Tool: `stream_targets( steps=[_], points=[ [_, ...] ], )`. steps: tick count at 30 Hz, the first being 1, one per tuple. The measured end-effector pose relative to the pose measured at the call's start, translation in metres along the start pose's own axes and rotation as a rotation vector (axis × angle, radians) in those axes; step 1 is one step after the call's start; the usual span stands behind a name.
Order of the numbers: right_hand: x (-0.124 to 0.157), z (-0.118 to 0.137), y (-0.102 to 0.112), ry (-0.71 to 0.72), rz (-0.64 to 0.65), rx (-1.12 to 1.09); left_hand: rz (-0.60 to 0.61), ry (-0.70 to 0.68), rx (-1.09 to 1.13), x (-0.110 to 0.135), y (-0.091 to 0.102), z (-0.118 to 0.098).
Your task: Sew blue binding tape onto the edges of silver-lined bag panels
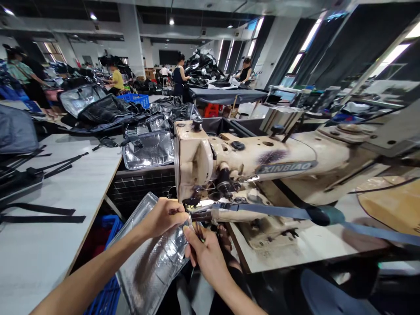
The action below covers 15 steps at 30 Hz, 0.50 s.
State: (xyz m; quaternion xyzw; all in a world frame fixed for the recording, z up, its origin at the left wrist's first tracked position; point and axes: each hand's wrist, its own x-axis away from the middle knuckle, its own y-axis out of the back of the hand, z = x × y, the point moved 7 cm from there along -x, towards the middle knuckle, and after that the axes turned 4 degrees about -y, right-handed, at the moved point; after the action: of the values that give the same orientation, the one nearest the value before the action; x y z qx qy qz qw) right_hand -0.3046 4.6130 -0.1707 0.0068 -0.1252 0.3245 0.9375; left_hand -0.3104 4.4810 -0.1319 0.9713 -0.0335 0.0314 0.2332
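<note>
Head view, a bag workshop, hands at the XINBIAO sewing machine (256, 153):

- The left hand (162, 217) clenches the upper end of a silver foil panel (151, 267), just left of the sewing machine's needle area, thumb and fingers closed on the material.
- The right hand (206, 258) grips the same panel's edge lower down, fingers curled. Whether it also touches the strap cannot be told.
- The panel hangs in front of the sewing machine, its long axis running near-vertically from the hands down toward the person's lap, with a slight lean.
- A blue-grey webbing strap (272, 211) lies across the sewing machine's bed, its long axis running almost level from right to left. Its near end points left into the hands, and the left hand is the nearer.
- The strap's far end runs off the right of the frame, past the sewing machine's desk (308, 249).
- Left of the sewing machine, black straps (42, 214) lie on a white desk (36, 262), a blue crate (106, 229) sits below its edge, and silver bags (149, 148) are heaped behind.
- Co-workers (179, 74) stand at tables well beyond the sewing machine.
</note>
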Motion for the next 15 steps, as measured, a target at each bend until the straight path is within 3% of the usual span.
stream_targets(
  steps=[6, 11, 15],
  points=[
    [-0.003, 0.002, 0.002, 0.004, -0.038, -0.045, -0.050, -0.014, 0.042, -0.009, 0.002, 0.011],
    [-0.007, -0.004, 0.000, -0.018, -0.073, -0.140, 0.000, 0.007, 0.127, -0.013, 0.000, 0.013],
    [-0.013, -0.008, -0.003, -0.057, -0.110, -0.213, -0.053, -0.041, 0.167, -0.017, 0.009, 0.015]
  ],
)
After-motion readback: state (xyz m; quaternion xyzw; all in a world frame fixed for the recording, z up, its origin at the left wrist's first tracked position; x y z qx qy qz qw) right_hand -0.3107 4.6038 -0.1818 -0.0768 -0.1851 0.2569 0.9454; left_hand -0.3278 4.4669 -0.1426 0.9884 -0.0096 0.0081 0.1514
